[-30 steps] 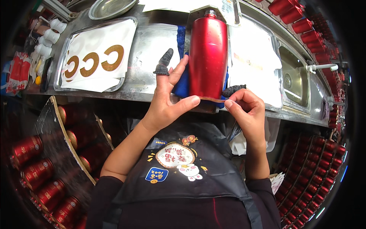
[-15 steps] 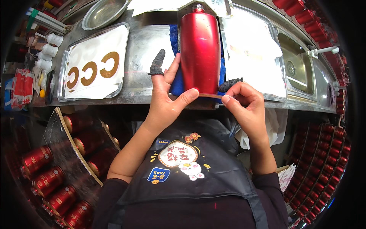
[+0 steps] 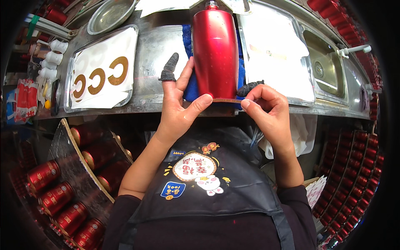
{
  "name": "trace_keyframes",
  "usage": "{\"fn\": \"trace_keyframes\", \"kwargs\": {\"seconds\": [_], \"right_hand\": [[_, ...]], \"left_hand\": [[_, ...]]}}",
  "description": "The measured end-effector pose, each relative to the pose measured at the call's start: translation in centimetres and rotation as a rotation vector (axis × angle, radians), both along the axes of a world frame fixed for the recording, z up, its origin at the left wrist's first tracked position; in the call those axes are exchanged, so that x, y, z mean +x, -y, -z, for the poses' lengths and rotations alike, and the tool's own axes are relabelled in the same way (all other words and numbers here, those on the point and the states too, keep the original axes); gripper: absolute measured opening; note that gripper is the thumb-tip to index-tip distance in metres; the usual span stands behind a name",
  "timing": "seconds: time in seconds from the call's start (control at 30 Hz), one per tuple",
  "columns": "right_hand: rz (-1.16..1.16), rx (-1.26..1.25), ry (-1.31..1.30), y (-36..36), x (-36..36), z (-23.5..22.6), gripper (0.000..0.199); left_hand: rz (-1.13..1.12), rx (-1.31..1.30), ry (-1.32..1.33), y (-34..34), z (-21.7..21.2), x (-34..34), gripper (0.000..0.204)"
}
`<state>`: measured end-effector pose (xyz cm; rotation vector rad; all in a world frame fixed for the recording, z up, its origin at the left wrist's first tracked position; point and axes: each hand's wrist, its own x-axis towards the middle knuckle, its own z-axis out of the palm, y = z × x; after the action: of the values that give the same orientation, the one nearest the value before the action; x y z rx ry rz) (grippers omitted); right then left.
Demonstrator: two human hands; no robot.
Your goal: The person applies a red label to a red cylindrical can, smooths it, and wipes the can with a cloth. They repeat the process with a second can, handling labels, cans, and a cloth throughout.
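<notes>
A glossy red bottle (image 3: 216,54) lies on a blue cloth (image 3: 191,89), its neck pointing away from me and its base towards me. Along the base edge runs a thin brownish-gold strip (image 3: 227,100). The thumb of my left hand (image 3: 177,102) presses at the strip's left end, while its other fingers spread along the bottle's left side. My right hand (image 3: 266,106) is closed, pinching the strip's right end between thumb and forefinger. Black finger cots cover one finger of each hand (image 3: 169,68).
On the left, a metal tray (image 3: 68,100) holds white sheets with gold C-shaped labels (image 3: 96,81). A second tray (image 3: 309,83) with white sheets lies right of the bottle, beside a sink (image 3: 329,68). A metal bowl (image 3: 109,18) stands at the back left. Racks of red cans (image 3: 56,196) flank me.
Both hands keep their hold at the bottle's base. The whole view has shifted slightly, and the bottle and hands sit a little further left and higher in the picture.
</notes>
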<state>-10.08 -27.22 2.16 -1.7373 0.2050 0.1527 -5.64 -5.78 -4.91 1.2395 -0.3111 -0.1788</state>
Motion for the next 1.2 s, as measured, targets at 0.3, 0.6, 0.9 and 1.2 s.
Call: {"fn": "trace_keyframes", "kwargs": {"seconds": [0.3, 0.6, 0.9, 1.2], "right_hand": [[0.007, 0.026, 0.004, 0.1, 0.0, 0.3, 0.010], [0.009, -0.002, 0.010, 0.0, 0.0, 0.0, 0.010], [0.012, 0.025, 0.002, 0.0, -0.1, 0.0, 0.009], [0.016, 0.031, 0.021, 0.1, -0.1, 0.3, 0.010]], "left_hand": [[-0.024, 0.071, 0.034, 0.1, -0.2, -0.2, 0.093], [0.005, 0.028, 0.033, -0.1, 0.0, -0.2, 0.085], [-0.036, -0.010, 0.011, 0.6, -0.1, -0.3, 0.084], [-0.145, 0.281, 0.189, -0.8, 0.4, -1.0, 0.075]]}}
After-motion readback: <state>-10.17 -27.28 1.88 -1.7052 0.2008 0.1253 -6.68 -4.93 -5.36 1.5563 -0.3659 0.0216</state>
